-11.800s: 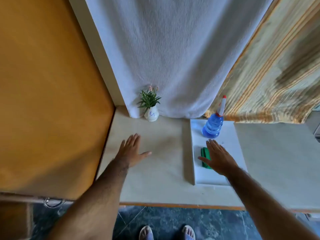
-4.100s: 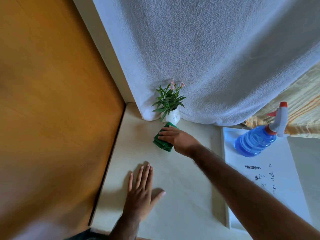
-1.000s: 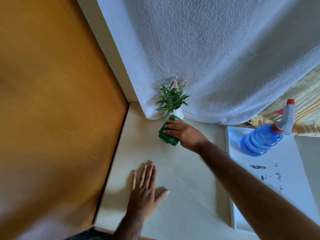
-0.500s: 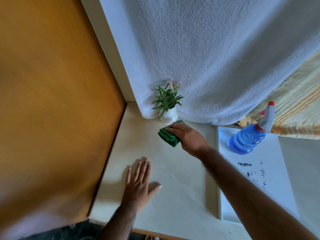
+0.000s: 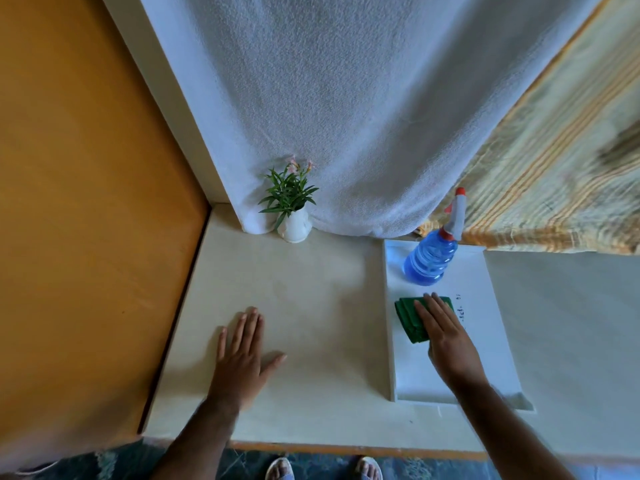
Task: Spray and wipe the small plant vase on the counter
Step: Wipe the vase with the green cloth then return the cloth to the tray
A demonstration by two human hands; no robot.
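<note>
Moved from beside the vase point(image 5: 295, 226) to the white tray point(image 5: 498, 341) at right, the right hand point(image 5: 446, 336) presses flat fingers on the green cloth point(image 5: 410, 318), while the left hand point(image 5: 242, 355) stays spread on the worktop point(image 5: 311, 289).

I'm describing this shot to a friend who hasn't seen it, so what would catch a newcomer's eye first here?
Probably the blue spray bottle with its red-tipped nozzle, standing at the far end of the white tray on the right. Next, the right hand lying flat on a folded green cloth on that tray. Then the small white vase of green leaves and pink flowers at the back of the counter, against a hanging white towel.
</note>
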